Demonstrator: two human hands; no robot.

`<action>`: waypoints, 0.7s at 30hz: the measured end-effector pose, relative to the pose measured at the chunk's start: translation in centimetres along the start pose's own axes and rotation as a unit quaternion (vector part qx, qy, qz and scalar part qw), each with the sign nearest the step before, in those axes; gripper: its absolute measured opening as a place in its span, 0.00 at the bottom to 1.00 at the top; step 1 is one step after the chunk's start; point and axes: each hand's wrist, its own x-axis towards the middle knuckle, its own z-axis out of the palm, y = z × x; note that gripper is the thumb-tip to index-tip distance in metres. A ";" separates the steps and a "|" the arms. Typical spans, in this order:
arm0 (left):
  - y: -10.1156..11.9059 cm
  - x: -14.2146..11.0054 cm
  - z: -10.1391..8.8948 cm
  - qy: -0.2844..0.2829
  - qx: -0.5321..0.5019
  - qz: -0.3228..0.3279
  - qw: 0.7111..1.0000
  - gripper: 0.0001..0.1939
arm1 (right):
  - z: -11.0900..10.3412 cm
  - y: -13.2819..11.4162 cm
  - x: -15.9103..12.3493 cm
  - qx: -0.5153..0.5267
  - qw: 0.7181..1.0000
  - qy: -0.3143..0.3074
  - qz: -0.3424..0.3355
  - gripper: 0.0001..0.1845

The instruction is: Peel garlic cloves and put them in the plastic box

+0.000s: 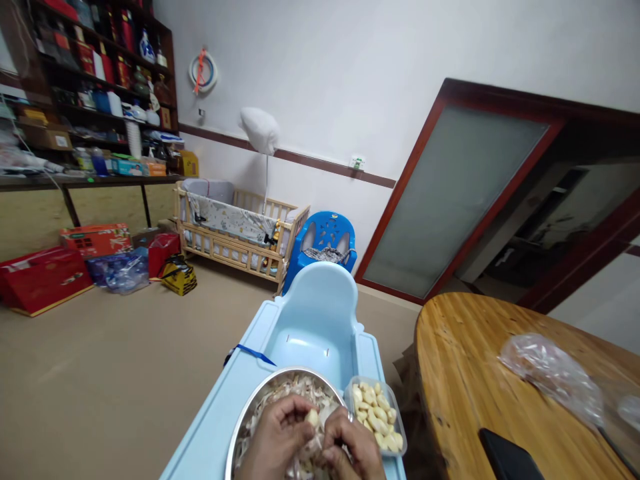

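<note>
My left hand (280, 433) pinches a pale garlic clove (313, 418) between thumb and fingertips, above a round steel bowl (239, 427). Papery garlic skins (300, 387) fill the bowl. Close beside it on the right, my right hand (353, 445) has its fingers curled together in a pinch; what they hold, if anything, is too small to make out. A clear plastic container (404, 437) of peeled garlic cloves (375, 410) stands just right of the bowl. Both vessels rest on the light blue tray of a child's chair (213, 427).
A wooden table (465, 373) on the right carries a plastic bag (550, 373) and a black phone (507, 457). Ahead stand a blue chair (327, 230) and a wooden crib (230, 250). Red bags (45, 277) lie on the floor at left, below crowded shelves.
</note>
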 end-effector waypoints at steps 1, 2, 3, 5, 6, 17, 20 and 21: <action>-0.2 0.1 -0.1 0.002 -0.026 -0.005 1.000 0.09 | 0.1 0.0 0.0 0.004 1.000 0.003 -0.004 0.11; -0.4 0.1 -0.3 0.000 -0.050 -0.010 0.999 0.11 | 0.2 0.0 -0.1 0.008 1.000 0.005 -0.005 0.11; -0.5 0.1 -0.4 -0.004 -0.070 -0.015 0.997 0.12 | 0.3 0.0 -0.1 0.011 1.000 0.010 -0.003 0.11; -0.7 0.2 -0.5 -0.014 -0.103 -0.027 0.994 0.13 | 0.5 -0.2 0.0 0.014 0.999 0.031 0.007 0.10; -0.7 0.2 -0.5 -0.019 -0.117 -0.032 0.992 0.13 | 0.6 -0.4 0.0 0.014 0.999 0.046 0.011 0.08; -1.0 -0.1 -0.4 -0.037 -0.150 -0.034 0.987 0.16 | 1.9 -1.1 0.8 -0.021 0.990 0.134 -0.045 0.07; -0.1 -0.1 -0.2 -0.004 -0.181 -0.049 0.982 0.15 | 1.7 -0.7 0.6 -0.023 0.993 0.097 -0.067 0.10; 0.3 -0.1 -0.1 0.018 -0.188 -0.053 0.980 0.16 | 1.6 -0.5 0.6 -0.027 0.994 0.080 -0.073 0.11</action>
